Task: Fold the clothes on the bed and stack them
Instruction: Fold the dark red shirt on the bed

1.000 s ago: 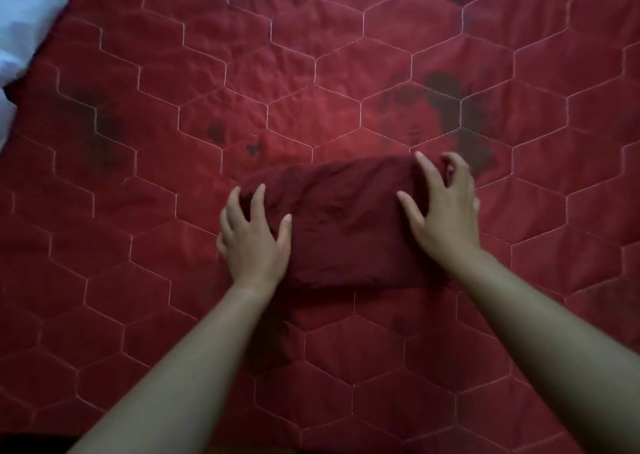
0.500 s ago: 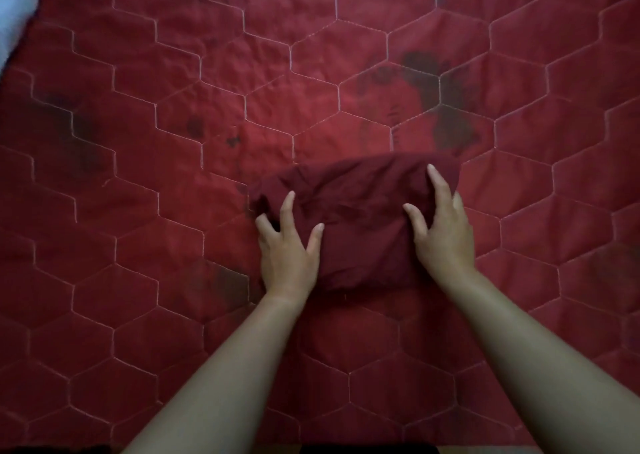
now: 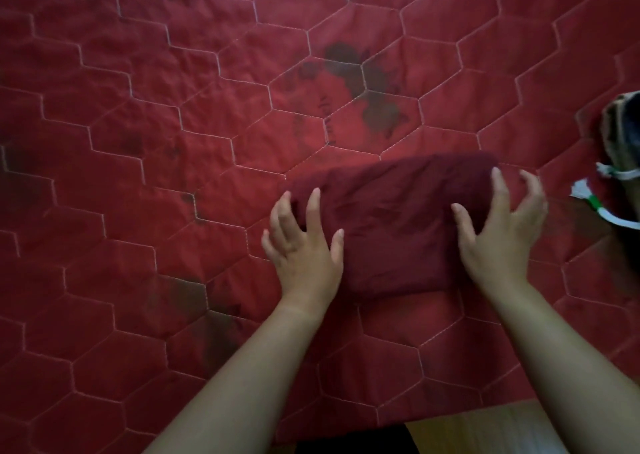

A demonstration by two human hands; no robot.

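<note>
Head view, folded maroon garment [image 3: 394, 225] on red quilt [image 3: 173, 142], between left hand [image 3: 304, 246] and right hand [image 3: 498, 232], both open, fingers spread.

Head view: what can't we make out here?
- Folded maroon garment: type unknown; folded over itself, left hand and right hand cover its ends.
- Items at the right edge: cut off by the frame; only dark patterned fabric and a white-green strip show.
- Any stack of folded clothes: none in the frame.
- Dark patches on the red quilt: print or stain, too dim to tell.
- Grip: fingers spread, unclear whether pressing or lifting.
</note>
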